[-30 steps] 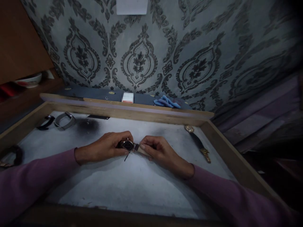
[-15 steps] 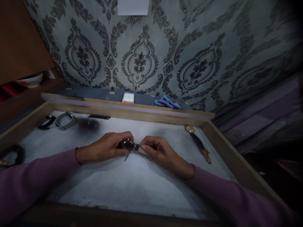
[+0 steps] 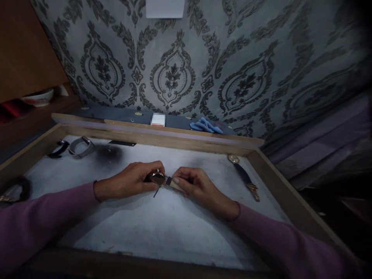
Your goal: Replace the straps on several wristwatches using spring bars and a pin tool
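My left hand is closed round a round watch case with a gold-coloured rim, near the middle of the tray. A thin dark pin-like piece slants down just below the case. My right hand pinches a flat brownish strip between thumb and fingers. The strip's dark end lies close to the right side of the watch case; whether they touch is too small to tell.
A wooden-rimmed tray surrounds the white surface. Inside lie a black watch, a grey band, a dark bracelet-like band, a flat black piece and a dark-strapped watch. Behind is a blue cloth.
The view has shifted very slightly. The face of the watch case now shows a brighter reflection, while both hands keep nearly the same place and grip.
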{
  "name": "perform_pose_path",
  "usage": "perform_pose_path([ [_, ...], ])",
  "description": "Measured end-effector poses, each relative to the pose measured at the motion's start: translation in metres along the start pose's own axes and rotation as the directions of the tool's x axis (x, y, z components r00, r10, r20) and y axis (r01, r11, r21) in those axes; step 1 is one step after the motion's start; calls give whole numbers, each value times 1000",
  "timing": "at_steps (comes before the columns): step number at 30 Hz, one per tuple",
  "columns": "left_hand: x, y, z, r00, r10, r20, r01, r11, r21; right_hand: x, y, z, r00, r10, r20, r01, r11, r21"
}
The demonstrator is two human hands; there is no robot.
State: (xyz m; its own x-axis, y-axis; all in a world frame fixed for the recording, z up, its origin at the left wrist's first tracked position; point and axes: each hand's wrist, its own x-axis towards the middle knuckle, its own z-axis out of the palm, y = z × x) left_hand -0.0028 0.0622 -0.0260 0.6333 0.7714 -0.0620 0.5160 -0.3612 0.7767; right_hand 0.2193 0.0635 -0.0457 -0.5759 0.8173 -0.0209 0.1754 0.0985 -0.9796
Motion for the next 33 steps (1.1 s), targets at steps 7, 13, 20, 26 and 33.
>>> perform_pose_path([
  [7,0,0,0,1000,2,-4,-2,1000,7,0,-1,0,1000,6,-1,-6,1000,-18],
  [13,0,0,0,1000,4,-6,-4,1000,12,0,-2,1,1000,9,-8,-9,1000,-24],
  [20,0,-1,1,1000,-5,-11,6,999,36,-1,0,1,1000,3,-19,-3,1000,-31],
  [26,0,0,0,1000,-5,-18,6,999,51,-1,1,2,999,-29,-31,26,995,-93],
  [33,0,0,0,1000,-5,-12,6,999,51,-3,2,2,997,-66,-46,56,977,-205],
])
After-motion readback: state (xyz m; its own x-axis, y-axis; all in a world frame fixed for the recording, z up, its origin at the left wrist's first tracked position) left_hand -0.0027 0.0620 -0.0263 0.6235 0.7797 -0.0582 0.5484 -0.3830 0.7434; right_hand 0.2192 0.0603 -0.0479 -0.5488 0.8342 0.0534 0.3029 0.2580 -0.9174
